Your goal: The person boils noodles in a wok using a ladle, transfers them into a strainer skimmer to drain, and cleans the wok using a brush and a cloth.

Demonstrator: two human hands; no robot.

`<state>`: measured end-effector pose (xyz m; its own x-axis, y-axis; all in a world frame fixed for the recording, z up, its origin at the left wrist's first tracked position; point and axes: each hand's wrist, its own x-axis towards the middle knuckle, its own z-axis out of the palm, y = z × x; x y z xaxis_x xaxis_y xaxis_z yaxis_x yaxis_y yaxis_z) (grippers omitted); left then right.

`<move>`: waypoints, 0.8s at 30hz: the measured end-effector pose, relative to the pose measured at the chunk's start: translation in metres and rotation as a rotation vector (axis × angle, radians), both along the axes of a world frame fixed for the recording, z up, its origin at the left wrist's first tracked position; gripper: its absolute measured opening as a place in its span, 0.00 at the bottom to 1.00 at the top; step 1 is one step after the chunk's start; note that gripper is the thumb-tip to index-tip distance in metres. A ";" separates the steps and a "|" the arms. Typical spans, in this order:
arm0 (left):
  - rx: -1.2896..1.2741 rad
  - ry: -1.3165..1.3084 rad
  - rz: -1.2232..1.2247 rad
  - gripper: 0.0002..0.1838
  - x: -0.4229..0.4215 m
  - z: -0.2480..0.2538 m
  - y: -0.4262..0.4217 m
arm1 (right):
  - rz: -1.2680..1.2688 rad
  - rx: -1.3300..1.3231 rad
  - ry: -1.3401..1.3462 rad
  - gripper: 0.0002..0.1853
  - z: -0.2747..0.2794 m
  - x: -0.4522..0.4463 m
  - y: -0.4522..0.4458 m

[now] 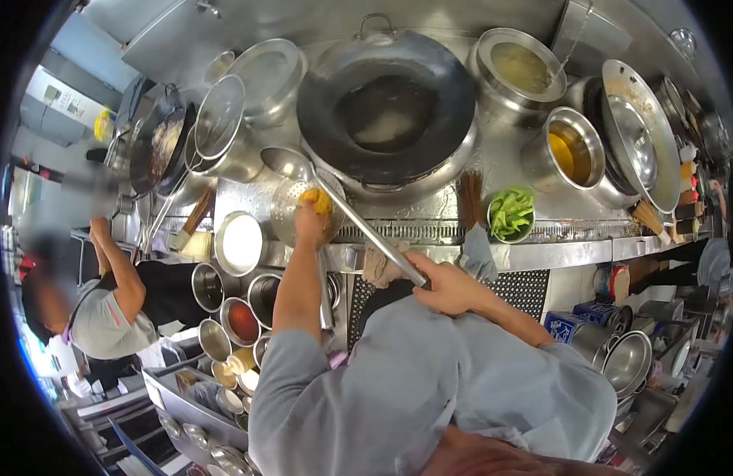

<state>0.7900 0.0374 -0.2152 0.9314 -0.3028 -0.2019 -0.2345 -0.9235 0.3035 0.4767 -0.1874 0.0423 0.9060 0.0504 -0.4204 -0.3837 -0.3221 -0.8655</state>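
My right hand (446, 287) is closed round the end of a long-handled ladle (287, 163), whose bowl lies to the upper left. In my left hand (309, 222) is a yellow, sponge-like lump (319, 201); its exact kind I cannot make out. That hand is over a round perforated skimmer (285, 210), just below the ladle's bowl. Beyond both hands a large black wok (323, 103) sits on the stove, with some dark liquid at its bottom. A bowl of cut green leaves (511, 214) stands right of the wok's front, beside a bamboo brush (471, 198).
Right of the wok are a pot of yellowish liquid (523, 67) and a pot of golden oil (571, 151). Strainers (220, 115) rest on pots at left. A white-filled container (241, 243) and seasoning pots (239, 320) stand near my left arm. A co-worker (117, 321) is at left.
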 end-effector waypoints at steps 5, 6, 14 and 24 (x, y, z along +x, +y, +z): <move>-0.049 -0.049 -0.029 0.16 0.023 0.080 0.012 | 0.044 -0.020 -0.017 0.36 -0.008 -0.001 -0.016; -0.094 -0.103 -0.052 0.16 0.022 0.101 0.016 | 0.091 0.011 -0.015 0.36 -0.008 0.001 -0.018; -0.350 -0.254 0.070 0.12 0.013 0.204 0.024 | 0.000 0.222 -0.014 0.36 -0.021 0.014 -0.046; -0.391 -0.013 0.112 0.16 -0.070 0.156 0.034 | -0.041 0.108 -0.253 0.36 -0.024 -0.003 -0.003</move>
